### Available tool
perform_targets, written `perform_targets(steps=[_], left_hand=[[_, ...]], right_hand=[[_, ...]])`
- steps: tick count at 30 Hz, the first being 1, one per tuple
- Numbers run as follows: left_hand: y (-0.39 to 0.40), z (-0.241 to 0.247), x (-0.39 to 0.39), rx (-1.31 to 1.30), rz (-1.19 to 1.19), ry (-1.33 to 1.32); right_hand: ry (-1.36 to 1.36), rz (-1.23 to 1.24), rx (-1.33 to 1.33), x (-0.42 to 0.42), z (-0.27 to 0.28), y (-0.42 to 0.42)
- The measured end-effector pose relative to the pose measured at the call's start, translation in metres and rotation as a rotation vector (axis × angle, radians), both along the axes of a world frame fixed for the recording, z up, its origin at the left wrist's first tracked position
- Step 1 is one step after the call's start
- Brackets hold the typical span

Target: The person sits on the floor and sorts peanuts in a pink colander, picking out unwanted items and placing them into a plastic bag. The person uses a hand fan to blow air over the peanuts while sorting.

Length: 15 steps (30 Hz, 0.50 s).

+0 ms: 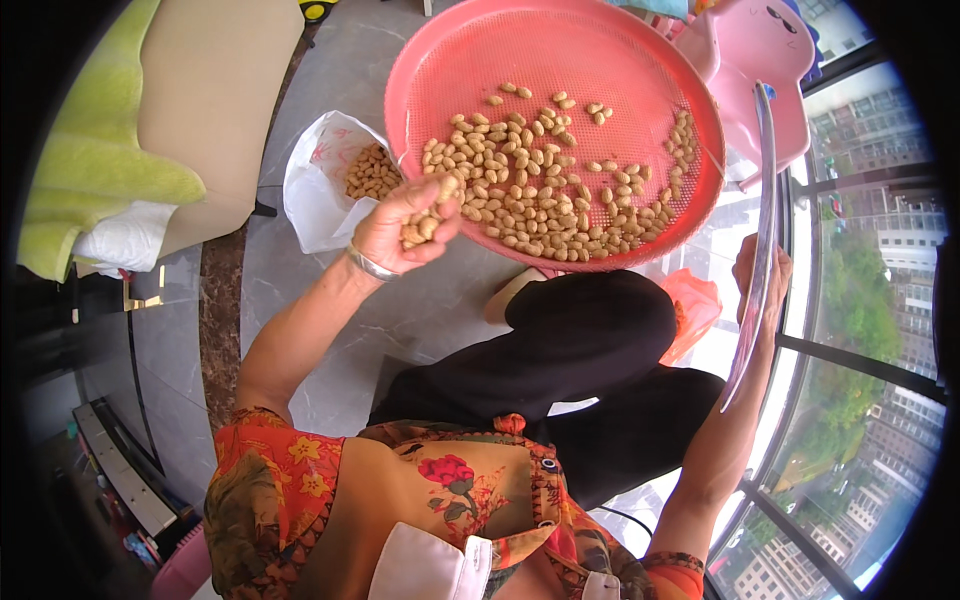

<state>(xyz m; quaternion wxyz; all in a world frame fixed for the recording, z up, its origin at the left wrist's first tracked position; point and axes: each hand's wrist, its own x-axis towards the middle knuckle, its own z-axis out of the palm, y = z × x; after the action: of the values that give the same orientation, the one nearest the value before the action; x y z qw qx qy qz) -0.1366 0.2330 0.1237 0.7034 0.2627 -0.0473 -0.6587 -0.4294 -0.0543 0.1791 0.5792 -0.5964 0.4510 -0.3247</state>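
My left hand (409, 225), with a bangle (370, 266) at its wrist, is curled around several unshelled peanuts (422, 227). It is at the near left rim of a round pink woven plastic tray (600, 56). Many loose peanuts (551, 214) lie on the tray, mostly in its near half. Just left of that hand stands a white bag (315, 180), its mouth wide, with peanuts (369, 171) inside. My right hand (757, 277) is raised at the right, by the window. A long, clear curved strip (766, 187) crosses in front of it; whether the fingers grip anything is hidden.
A pink child's chair (750, 67) stands beyond the tray's right side. Under the tray's near right edge sits a red plastic bag (694, 307). A beige sofa (214, 97) with a green cover (90, 172) is at the left. Window frames (825, 360) line the right.
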Motion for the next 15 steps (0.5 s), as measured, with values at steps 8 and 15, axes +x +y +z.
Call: perform_targets(steps=[8,15], left_hand=[[0.019,-0.051,0.085,0.510,0.453,-0.063],[0.037,-0.075,0.142,0.703,0.559,-0.161]], right_hand=[[-0.027,-0.039,-0.017,-0.005,0.005,0.008],[-0.032,-0.001,-0.089,-0.008,0.010,0.015]])
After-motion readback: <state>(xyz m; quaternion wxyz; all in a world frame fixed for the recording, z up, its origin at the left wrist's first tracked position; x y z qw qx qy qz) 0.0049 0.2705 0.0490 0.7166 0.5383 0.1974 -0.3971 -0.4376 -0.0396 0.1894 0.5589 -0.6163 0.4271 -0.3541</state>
